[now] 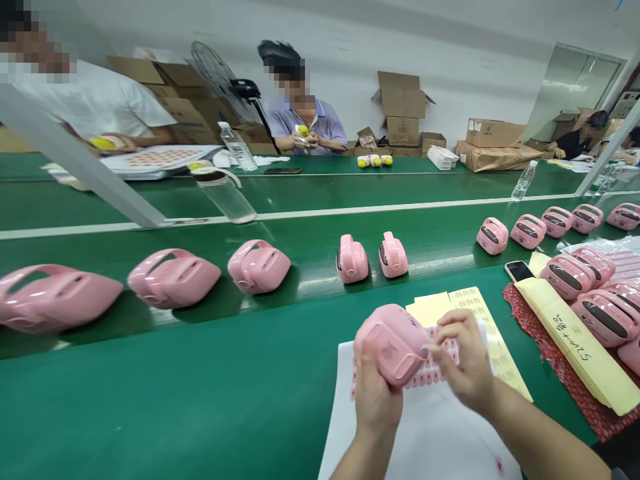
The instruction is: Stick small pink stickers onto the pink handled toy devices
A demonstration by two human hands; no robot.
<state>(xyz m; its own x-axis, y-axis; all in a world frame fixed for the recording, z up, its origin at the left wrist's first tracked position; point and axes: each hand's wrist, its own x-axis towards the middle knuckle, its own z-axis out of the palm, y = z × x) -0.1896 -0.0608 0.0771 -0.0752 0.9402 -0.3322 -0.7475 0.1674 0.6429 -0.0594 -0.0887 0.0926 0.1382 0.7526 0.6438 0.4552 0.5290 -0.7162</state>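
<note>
My left hand (377, 393) is closed round a pink plastic device (393, 337), held tilted above the bench with a flat panel facing me. At its right edge, my right hand (463, 357) pinches a small pale piece (425, 347) that looks like a sticker; motion blurs it. Below both hands lies a white sheet (345, 427) with rows of small pink-and-red stickers (433, 377) on its upper part and a single one near its bottom right. Yellow sheets with printed labels (493, 333) lie partly under it, by my right hand.
Pink handled devices (257, 267) stand in a row along the green belt (300, 293). At right, more devices (607, 313) and a folded yellow paper (575, 340) lie on red bubble wrap (550, 373), near a phone (519, 271). Co-workers (305, 123) sit across, beyond bottles (225, 193).
</note>
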